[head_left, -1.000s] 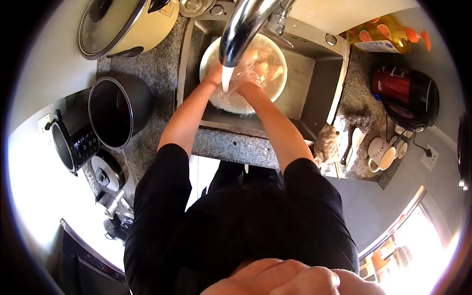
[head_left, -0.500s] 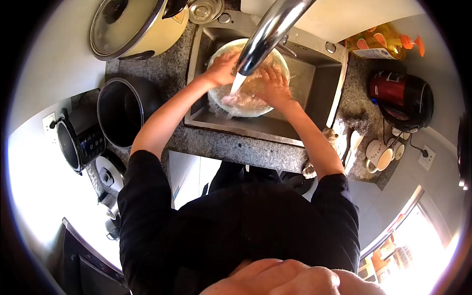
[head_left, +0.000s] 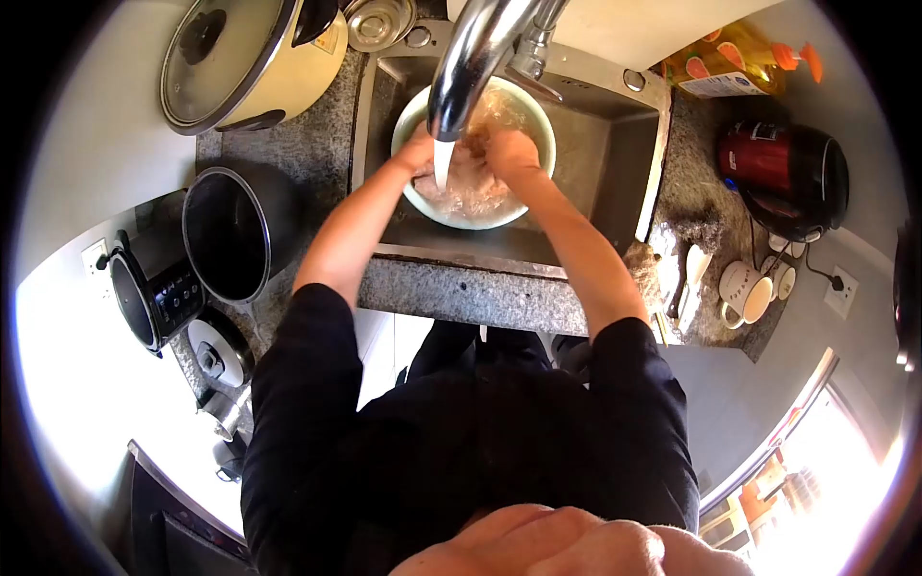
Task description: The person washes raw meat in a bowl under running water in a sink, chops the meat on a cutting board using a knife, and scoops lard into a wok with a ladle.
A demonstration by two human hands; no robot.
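metal sink point(head_left: 600, 163), rectangular, holding one round bowl point(head_left: 548, 144) with a smooth pale rim. one curved, shiny faucet point(head_left: 471, 72) pours water into it. two bare hands, left hand point(head_left: 417, 156) and right hand point(head_left: 512, 152), dip into the bowl at pinkish pieces point(head_left: 466, 182), too blurred to count; whether the fingers are spread or pinching cannot be told. on the speckled surface point(head_left: 480, 296): one dark round pot point(head_left: 279, 226), one red-and-black kettle point(head_left: 788, 173).

fisheye distortion bends the edges to black; bright glare from the white lower-right window point(head_left: 836, 461) washes out detail.
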